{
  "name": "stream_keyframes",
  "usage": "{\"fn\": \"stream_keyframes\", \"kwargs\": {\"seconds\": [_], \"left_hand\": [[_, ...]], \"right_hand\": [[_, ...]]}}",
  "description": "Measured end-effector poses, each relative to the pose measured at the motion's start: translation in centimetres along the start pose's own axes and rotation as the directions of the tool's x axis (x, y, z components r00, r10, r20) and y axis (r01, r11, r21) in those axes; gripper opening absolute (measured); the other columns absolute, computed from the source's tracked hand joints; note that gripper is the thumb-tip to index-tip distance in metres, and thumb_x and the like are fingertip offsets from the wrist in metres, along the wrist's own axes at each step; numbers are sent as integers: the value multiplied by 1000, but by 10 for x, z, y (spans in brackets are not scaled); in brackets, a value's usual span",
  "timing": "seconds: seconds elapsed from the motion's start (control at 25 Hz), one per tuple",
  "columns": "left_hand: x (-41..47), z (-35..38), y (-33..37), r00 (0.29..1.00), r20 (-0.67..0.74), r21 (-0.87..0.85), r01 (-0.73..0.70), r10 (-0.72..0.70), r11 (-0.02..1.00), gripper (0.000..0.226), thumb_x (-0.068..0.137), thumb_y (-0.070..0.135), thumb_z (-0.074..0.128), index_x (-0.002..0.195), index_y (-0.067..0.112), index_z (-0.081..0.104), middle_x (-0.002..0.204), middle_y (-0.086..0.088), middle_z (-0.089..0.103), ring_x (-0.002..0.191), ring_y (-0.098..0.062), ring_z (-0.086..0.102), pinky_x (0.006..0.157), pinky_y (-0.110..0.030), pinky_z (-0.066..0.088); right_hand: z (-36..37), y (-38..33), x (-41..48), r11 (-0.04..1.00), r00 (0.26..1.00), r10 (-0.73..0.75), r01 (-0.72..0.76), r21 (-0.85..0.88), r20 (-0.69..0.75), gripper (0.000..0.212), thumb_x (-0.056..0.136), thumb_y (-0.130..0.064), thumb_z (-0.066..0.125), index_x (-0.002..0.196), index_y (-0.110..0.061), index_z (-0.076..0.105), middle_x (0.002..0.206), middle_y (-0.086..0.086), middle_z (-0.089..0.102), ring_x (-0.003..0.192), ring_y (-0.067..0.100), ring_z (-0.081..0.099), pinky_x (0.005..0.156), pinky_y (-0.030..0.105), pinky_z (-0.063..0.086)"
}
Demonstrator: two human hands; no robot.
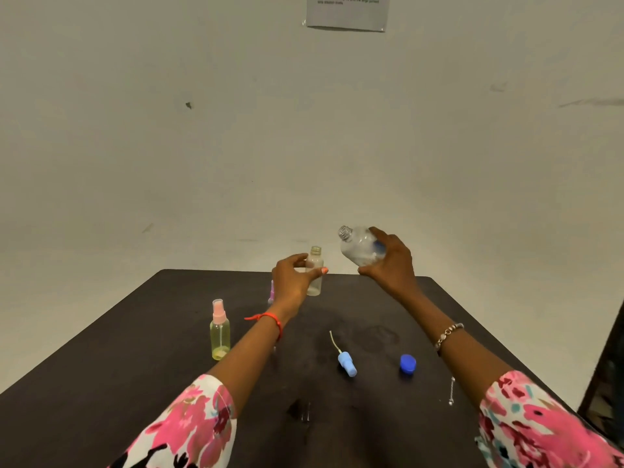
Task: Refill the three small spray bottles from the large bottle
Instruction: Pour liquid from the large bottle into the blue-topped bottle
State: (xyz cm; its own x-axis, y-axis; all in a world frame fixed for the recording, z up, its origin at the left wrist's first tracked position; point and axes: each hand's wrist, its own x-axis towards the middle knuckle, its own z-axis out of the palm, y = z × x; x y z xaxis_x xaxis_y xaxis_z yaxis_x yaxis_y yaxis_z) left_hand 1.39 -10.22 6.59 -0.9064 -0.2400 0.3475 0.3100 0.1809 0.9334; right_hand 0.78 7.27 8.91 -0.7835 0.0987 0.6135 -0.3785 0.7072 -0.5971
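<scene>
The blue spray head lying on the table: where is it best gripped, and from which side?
Grip the blue spray head by its thick blue body, coming from above and pinching across its two long sides. It lies flat on the table, and its thin white tube points away and would probably bend.

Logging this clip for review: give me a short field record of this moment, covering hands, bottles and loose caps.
left hand: grips small clear bottle, uncapped, upright
right hand: holds large bottle, uncapped, tilted, mouth toward the small one
pouring: none visible
yellow spray bottle: stands on table, pink sprayer on
third small bottle: mostly hidden behind left hand, purple top
blue spray head: lies on table, tube attached
blue cap: on table, right of spray head
</scene>
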Motion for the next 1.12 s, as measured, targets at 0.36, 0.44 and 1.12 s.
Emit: {"fn": "stream_keyframes", "kwargs": {"seconds": [0.36,0.44,1.12], "left_hand": [[-4,-6,37,999,27,-49,-34,35,998,47,67,17,80,109,2,65,113,-14,67,100,-26,63,89,-45,53],[-6,-6,40,999,33,-49,-39,41,998,47,67,18,80,109,2,65,113,-14,67,102,-26,63,90,-46,53],[-14,-9,51,996,64,-40,-59,61,997,45,67,20,80,107,5,67,112,-12,67,103,-24,62,90,-49,52]], "right_hand": [[-23,-24,18,980,989,-147,146,-133,3,77,54,-13,78,126,-18,50,115,13,60,104,34,53,92,51,44],[-27,-27,19,973,986,-167,168,-158,17,78,55,-11,78,127,-18,49,119,13,58,107,34,50,94,51,42],[-44,-38,23,920,962,-262,273,-282,75,77,58,-9,75,128,-21,48,120,10,56,111,30,46,97,40,29]]}}
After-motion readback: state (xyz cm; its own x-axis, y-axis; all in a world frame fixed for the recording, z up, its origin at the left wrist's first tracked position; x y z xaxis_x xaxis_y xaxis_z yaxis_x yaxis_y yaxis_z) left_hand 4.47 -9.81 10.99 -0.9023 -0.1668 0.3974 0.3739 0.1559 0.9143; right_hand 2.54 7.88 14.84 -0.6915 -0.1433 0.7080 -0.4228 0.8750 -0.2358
